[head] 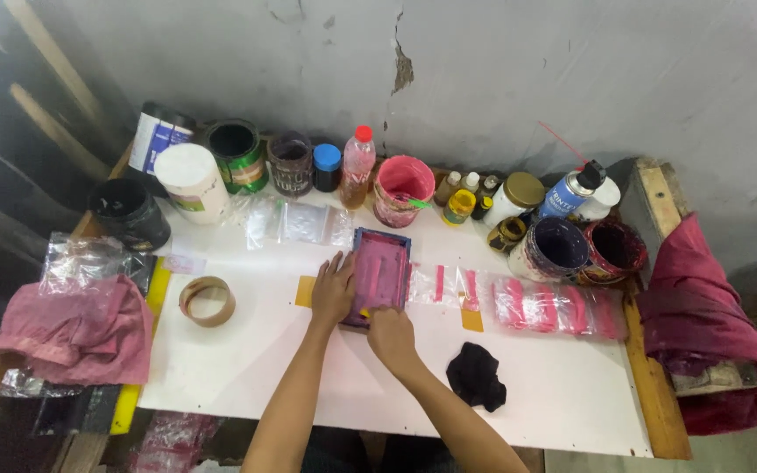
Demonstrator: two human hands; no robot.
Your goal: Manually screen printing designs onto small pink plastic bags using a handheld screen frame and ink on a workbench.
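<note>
Left hand flat, steadying small print screen; right hand gripping squeegee at 6 o'clock edge. Printed pink bags at 3 o'clock; blank bags at 11.

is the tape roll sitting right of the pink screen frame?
No: the tape roll lies on the white table left of the pink screen frame, beyond the left hand.

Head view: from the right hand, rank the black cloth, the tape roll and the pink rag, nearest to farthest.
From the right hand:
1. Black cloth, just to its right on the white board.
2. Tape roll, across to the left.
3. Pink rag, at the table's far left edge.
</note>
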